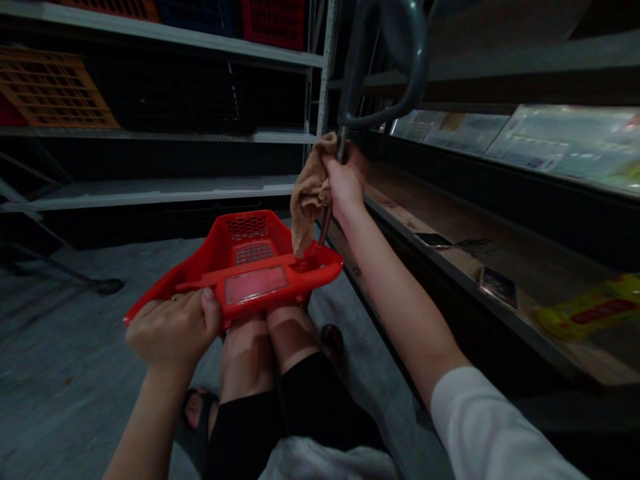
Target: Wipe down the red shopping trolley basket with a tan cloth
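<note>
The left hand (173, 327) is closed around the near left rim of the red basket (215, 247), thumb on top. The right hand (346, 179) is closed on the bunched brown cloth (309, 193) and against the metal rod (326, 227); its far fingers are hidden, so their exact placement cannot be told. The rod runs from the grey loop handle (419, 73), above the right hand, down to the right end of the basket. The cloth hangs from the hand, its lower end at the basket's near right rim. The basket is located in front of the person, over the knees (250, 350), with its open interior facing up and its label panel (257, 283) on the near side. Left of the basket, the grey floor (90, 347) provides open room as far as the caster (110, 287). Ahead, the white rack (175, 190) bounds the space; its lower shelf edge lies beyond the basket. On the right, the long edge of the wooden shelf (425, 200) runs near the right forearm, with a narrow floor strip between shelf and knees. The yellow packet (595, 310) lies near that edge.
</note>
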The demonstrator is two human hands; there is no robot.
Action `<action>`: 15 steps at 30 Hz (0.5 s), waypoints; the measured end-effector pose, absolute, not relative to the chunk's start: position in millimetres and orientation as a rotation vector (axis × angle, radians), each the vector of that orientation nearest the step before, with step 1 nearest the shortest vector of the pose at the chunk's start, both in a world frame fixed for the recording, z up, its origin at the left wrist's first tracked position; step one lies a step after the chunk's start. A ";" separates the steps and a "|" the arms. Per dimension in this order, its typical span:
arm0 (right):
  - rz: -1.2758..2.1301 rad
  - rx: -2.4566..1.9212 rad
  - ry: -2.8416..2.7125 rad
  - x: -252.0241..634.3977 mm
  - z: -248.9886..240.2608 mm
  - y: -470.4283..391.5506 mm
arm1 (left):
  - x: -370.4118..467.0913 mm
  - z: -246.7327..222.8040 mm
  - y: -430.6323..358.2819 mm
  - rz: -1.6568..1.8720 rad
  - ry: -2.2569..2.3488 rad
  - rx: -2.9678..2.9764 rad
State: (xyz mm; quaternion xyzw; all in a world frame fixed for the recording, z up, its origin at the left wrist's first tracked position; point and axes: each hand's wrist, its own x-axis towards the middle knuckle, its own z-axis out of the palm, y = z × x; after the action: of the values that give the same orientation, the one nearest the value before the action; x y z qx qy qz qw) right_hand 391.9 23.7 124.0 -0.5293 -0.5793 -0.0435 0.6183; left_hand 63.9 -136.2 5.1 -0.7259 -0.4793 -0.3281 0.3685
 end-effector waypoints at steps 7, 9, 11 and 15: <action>0.202 -1.390 -1.250 395.2 84.5 7.5 | 86.5 11.2 -141.8 -0.834 -1.230 -1.908; 0.558 -1.512 -1.317 398.6 60.2 -12.5 | 94.5 12.0 -142.5 -0.846 -1.253 -1.896; 0.815 -1.574 -1.417 405.4 45.8 -30.2 | 101.4 12.8 -143.9 -0.856 -1.290 -1.892; 0.489 -1.880 -1.648 413.4 47.4 -62.5 | 108.4 14.2 -147.7 -0.853 -1.423 -1.889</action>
State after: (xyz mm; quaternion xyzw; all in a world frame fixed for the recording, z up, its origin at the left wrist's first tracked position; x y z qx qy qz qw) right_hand 413.4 -62.5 47.4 -0.7056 -0.6186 0.1837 0.2928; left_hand 108.4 -147.7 14.2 -0.7148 -0.5382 -0.3228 0.3085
